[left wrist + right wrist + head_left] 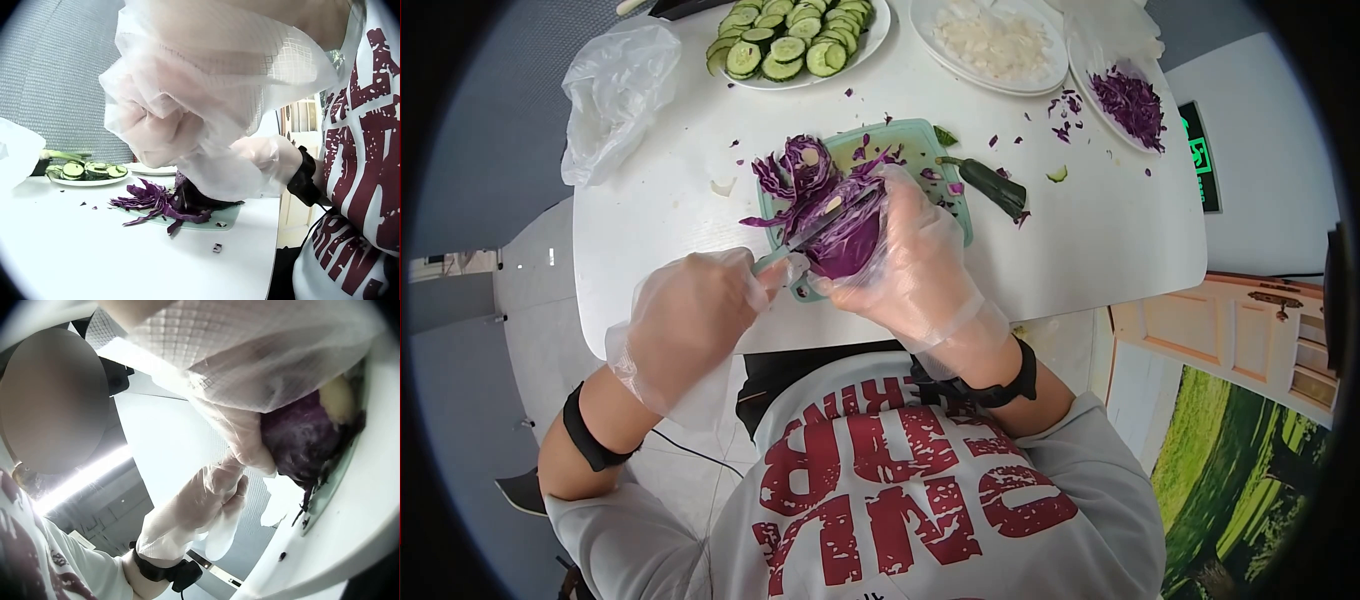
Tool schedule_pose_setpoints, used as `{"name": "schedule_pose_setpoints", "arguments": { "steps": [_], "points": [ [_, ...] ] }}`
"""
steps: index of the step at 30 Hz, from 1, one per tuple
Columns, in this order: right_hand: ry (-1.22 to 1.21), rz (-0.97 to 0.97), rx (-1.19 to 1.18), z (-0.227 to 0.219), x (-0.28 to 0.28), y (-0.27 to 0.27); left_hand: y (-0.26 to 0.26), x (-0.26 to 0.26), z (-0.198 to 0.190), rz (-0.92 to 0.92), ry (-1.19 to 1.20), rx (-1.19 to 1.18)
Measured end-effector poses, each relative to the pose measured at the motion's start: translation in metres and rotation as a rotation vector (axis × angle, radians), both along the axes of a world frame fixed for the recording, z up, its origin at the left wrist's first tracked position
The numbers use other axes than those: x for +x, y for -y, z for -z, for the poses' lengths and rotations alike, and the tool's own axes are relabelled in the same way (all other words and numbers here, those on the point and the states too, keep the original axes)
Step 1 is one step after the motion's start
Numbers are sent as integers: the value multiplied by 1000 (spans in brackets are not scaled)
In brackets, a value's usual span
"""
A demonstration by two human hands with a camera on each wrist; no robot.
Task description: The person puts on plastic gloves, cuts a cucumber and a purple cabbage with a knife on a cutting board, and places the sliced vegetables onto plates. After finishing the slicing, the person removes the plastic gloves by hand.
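our green cutting board [920, 140] sits near the near edge of the white table [650, 210], with bare room on the left. our left hand [690, 315] curls round the knife [815, 232]. our right hand [915, 255] curls over the purple cabbage [840, 245] on the board. only the head view shows the blade.

Two gloved hands met at the centre of the head view.

The left hand [690, 320], at centre left, wore a loose clear plastic glove and was curled into a fist around a handle, its forearm running down to the lower left with a dark band at the wrist. The right hand [910, 260], also gloved, lay just right of centre with fingers bent downward in a grip, a dark band on its wrist at lower right.
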State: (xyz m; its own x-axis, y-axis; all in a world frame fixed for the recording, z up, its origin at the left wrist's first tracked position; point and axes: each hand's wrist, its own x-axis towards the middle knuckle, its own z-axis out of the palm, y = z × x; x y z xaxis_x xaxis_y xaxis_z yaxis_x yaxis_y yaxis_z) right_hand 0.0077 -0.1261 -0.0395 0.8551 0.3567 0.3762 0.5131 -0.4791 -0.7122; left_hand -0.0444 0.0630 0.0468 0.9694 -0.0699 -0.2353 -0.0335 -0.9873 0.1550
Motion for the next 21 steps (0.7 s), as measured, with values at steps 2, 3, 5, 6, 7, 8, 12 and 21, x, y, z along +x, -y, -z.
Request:
{"name": "schedule_pose_setpoints", "arguments": {
  "steps": [2,3,5,6,7,8,12,21],
  "points": [
    [17,5,1,-2,-1,-1,1,2,2,7,3,11],
    [17,2,0,-2,-2,-1,2,3,2,4,3,11],
    [-71,12,-40,-3,-2,-1,5,8,3,-11,-23,-3],
    [-69,10,-39,-3,-2,0,6,9,4,-12,-22,-3],
    [-76,9,-28,-3,-1,0,6,10,4,-11,-20,-5],
    [-84,8,-16,-3,0,0,7,10,4,-9,-18,-6],
    [-53,32,-44,-3,0,2,4,4,-1,81,12,42],
    [-31,23,-55,-4,-2,1,9,19,4,-63,-82,-29]
  ]
}}
